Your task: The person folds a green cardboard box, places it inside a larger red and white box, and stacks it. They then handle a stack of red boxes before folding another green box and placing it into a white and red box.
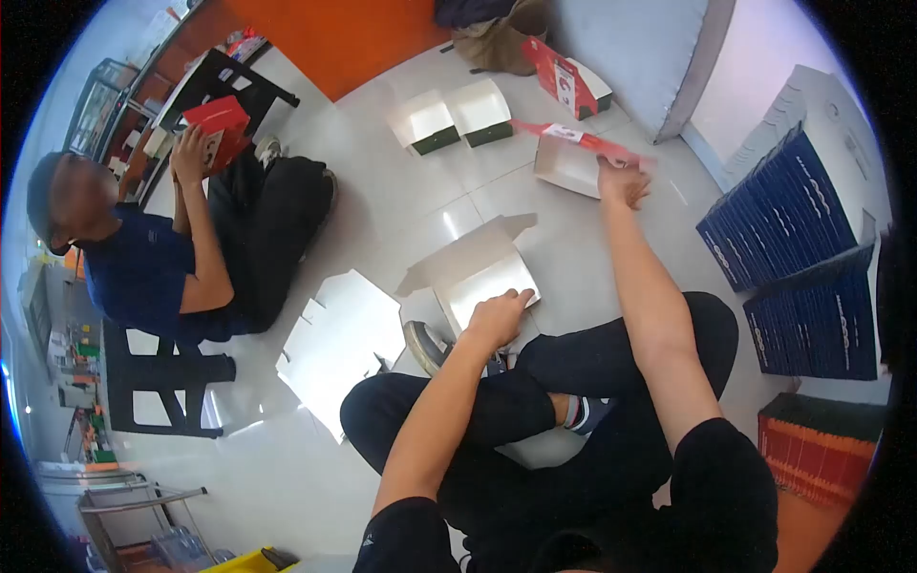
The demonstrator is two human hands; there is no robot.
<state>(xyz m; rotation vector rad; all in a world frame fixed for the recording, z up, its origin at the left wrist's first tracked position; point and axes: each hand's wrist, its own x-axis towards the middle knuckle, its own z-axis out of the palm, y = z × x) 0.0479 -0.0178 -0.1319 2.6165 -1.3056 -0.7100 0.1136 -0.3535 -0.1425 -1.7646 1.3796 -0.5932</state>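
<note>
My left hand [499, 320] is closed on the near right edge of an open cardboard box [480, 289], white inside, with its lid folded back. My right hand [626, 181], reaching farther out, grips a red-and-white cardboard box [570, 164] by its right side; that box is slightly blurred. Behind it stands another red-topped box [561, 78]. Two open boxes with green sides [437, 141] sit side by side on the floor to its left. A flat white cardboard blank [346, 334] lies left of my left hand.
A person [153, 258] sits on the floor at left, holding a red box [220, 132]. Stacks of folded blue cardboard [783, 210] stand at right, above a stack of red cardboard [817, 449]. A black stool [162, 382] lies at left; a brown bag [501, 38] is at the back.
</note>
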